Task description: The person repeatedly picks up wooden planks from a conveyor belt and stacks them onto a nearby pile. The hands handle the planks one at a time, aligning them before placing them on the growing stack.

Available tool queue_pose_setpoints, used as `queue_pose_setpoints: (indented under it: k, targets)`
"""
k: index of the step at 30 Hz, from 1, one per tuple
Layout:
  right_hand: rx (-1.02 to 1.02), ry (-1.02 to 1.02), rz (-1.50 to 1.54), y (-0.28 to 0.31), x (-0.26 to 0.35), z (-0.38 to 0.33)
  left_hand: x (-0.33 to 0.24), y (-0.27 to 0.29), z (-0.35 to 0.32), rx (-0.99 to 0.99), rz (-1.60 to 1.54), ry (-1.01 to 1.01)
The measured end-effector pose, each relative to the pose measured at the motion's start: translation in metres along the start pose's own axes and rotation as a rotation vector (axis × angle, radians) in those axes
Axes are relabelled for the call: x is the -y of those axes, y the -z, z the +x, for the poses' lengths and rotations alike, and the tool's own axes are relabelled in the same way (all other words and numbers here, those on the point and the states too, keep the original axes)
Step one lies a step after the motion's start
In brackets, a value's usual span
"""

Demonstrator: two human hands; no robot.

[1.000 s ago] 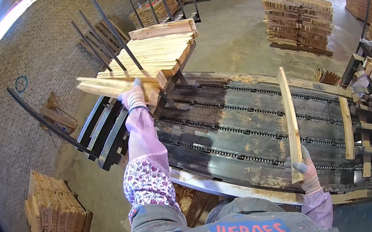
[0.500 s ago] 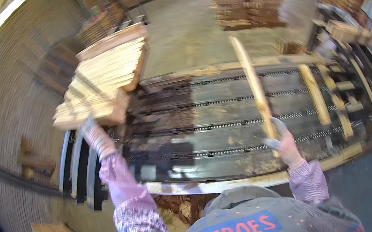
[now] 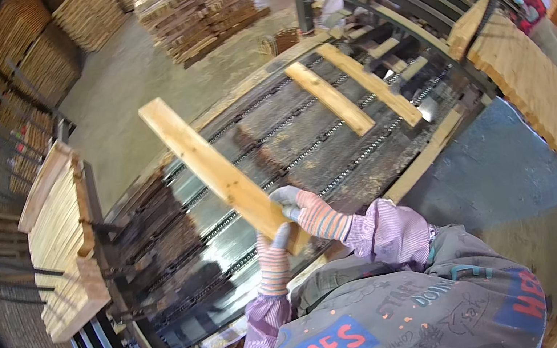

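Note:
A long pale wooden board is held slanted above a dark chain conveyor table. My left hand, in a striped glove, grips the board's near end from below. My right hand, also gloved, clasps the same end from the right side. The board's far end points up and to the left. Two more boards lie flat across the conveyor chains farther to the right.
A stack of boards sits in a rack at the left of the conveyor. Another stack leans at the right, and a person stands beyond it. Pallets of stacked wood stand on the concrete floor behind.
My left hand has left the stack at the left and joined my right hand on the board. The board now tilts left, and the view has swung right.

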State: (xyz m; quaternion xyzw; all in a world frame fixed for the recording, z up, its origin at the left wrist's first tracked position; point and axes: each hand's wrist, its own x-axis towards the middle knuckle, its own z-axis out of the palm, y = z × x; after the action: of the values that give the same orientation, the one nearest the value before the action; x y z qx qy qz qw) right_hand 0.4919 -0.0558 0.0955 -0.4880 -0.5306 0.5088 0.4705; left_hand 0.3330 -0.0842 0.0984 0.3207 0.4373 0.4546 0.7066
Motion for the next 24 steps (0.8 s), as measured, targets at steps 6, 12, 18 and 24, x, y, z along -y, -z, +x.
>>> queue_pose_setpoints:
  k: [6, 12, 18, 24]
  targets:
    - [-0.079, -0.172, -0.902, 0.159, -0.042, 0.07, 0.019, 0.004, 0.019, -0.088, -0.177, 0.083]
    - [-0.186, -0.627, -1.198, 0.225, -0.068, 0.102, 0.035, -0.034, 0.023, -0.067, -0.148, 0.117]
    - [0.044, -0.426, 0.412, 0.214, -0.117, 0.082, 0.034, -0.066, 0.043, -0.06, -0.13, 0.104]
    - [0.136, -0.683, 0.774, 0.214, -0.083, 0.045, 0.06, -0.082, 0.073, -0.176, -0.066, 0.129]
